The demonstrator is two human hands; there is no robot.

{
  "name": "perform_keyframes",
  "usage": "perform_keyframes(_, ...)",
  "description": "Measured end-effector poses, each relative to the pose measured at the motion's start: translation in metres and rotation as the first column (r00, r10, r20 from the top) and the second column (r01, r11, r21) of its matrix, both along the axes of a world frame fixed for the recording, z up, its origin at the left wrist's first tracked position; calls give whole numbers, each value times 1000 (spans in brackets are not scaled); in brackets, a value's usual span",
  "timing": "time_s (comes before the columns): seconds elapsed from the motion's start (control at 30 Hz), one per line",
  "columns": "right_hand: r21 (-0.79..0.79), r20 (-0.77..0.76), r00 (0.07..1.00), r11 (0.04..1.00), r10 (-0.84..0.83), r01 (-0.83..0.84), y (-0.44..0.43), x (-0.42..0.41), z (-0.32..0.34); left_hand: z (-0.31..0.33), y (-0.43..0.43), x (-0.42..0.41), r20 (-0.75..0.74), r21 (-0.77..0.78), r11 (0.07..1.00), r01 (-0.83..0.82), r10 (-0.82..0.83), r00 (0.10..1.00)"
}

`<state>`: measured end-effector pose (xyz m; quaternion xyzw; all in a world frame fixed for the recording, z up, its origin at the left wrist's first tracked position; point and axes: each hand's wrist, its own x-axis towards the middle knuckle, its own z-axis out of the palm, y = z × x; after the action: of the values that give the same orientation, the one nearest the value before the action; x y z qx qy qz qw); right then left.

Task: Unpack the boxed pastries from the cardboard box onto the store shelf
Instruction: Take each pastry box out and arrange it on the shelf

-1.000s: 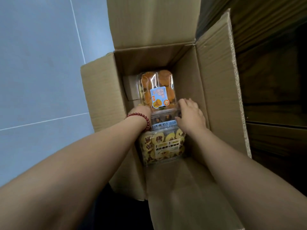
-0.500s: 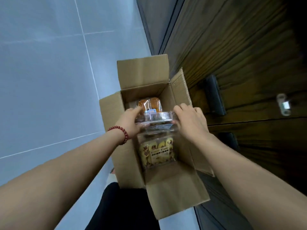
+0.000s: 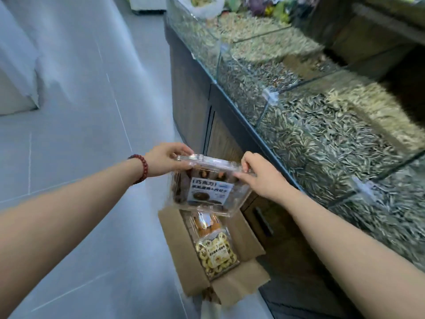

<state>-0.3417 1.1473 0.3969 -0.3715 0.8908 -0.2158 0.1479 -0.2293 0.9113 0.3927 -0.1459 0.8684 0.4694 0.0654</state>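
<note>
Clear pastry box [image 3: 208, 189] held above cardboard box [image 3: 174, 249] containing two more packs.

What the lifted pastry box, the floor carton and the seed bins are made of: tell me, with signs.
The pastry box: probably thin clear plastic, glossy; contents show through, rim glints.
The carton: brown matte cardboard; folded flaps, ragged edge.
The seed bins: clear glass or acrylic, undecidable; seeds show through walls.

Label print on held pastry box [image 3: 208, 188] blurred, orange pastry pack [image 3: 204, 224] half hidden behind it, seed bins [image 3: 322, 139] smeared
</note>
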Motion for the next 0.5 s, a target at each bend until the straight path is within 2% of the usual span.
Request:
perform_keyframes(0.17, -120, -97, 990, 988, -105, 93, 48, 28, 125, 123, 30, 3, -161, -61, 987, 146, -154, 975)
perform_keyframes(0.3, -255, -137, 958, 944, -251, 211, 116, 58, 219, 218, 79, 8, -274, -79, 970, 230, -243, 931)
perform_keyframes(0.5, -474, 11, 909, 798, -417, 372, 248, 113, 317, 323, 197, 22, -442, -25, 931, 363, -336, 832)
